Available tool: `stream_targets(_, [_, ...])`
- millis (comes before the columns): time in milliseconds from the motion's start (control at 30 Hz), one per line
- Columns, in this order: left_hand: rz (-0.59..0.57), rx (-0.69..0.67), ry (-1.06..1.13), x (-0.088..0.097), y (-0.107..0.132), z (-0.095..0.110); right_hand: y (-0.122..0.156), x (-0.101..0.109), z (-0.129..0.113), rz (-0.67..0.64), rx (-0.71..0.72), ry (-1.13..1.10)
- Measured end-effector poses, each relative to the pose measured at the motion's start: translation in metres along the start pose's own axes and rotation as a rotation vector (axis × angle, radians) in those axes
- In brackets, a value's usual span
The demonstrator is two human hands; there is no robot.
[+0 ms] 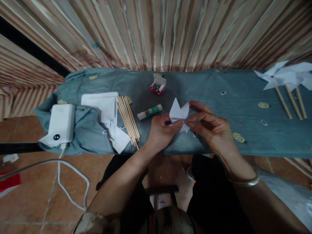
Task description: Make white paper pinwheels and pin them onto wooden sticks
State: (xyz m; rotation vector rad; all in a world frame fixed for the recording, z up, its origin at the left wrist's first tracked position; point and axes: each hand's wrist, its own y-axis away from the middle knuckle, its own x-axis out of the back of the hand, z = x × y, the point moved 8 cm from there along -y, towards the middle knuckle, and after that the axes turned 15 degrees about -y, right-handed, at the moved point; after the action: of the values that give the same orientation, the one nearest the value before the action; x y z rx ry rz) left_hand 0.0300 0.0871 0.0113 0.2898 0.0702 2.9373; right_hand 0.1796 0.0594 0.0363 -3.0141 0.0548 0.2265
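A white paper pinwheel (178,112), its points folded inward, is held over the table in front of me. My left hand (162,131) grips it from the left, thumb pressed near its centre. From the right, my right hand (211,127) pinches a small shiny thumbtack (186,121) against the paper's middle; fingertips partly cover it. Beyond the hands stands a small open red-and-white box (158,87) of silver tacks. A green-and-white glue stick (149,111) lies just left of the pinwheel.
Several wooden sticks (128,118) lie beside stacked white paper (99,100). A white power bank (61,123) with a cable (73,162) is at the left. Finished pinwheels on sticks (275,76) lie at the far right. Behind the cloth-covered table (239,97) hangs a striped curtain (156,35).
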Motion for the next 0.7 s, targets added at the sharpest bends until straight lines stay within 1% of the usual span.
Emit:
stream_targets(233, [-0.004, -0.041, -0.039, -0.001, 0.0, 0.001, 0.0, 0.0, 0.001, 0.003, -0.008, 0.005])
stream_targets(500, [-0.002, -0.115, -0.132, 0.001, 0.001, 0.01, 0.001, 0.002, 0.007, 0.006, -0.05, 0.031])
stream_targets(700, [-0.076, -0.041, -0.061, -0.004, 0.0, 0.002, 0.002, 0.003, 0.015, 0.035, -0.1, 0.024])
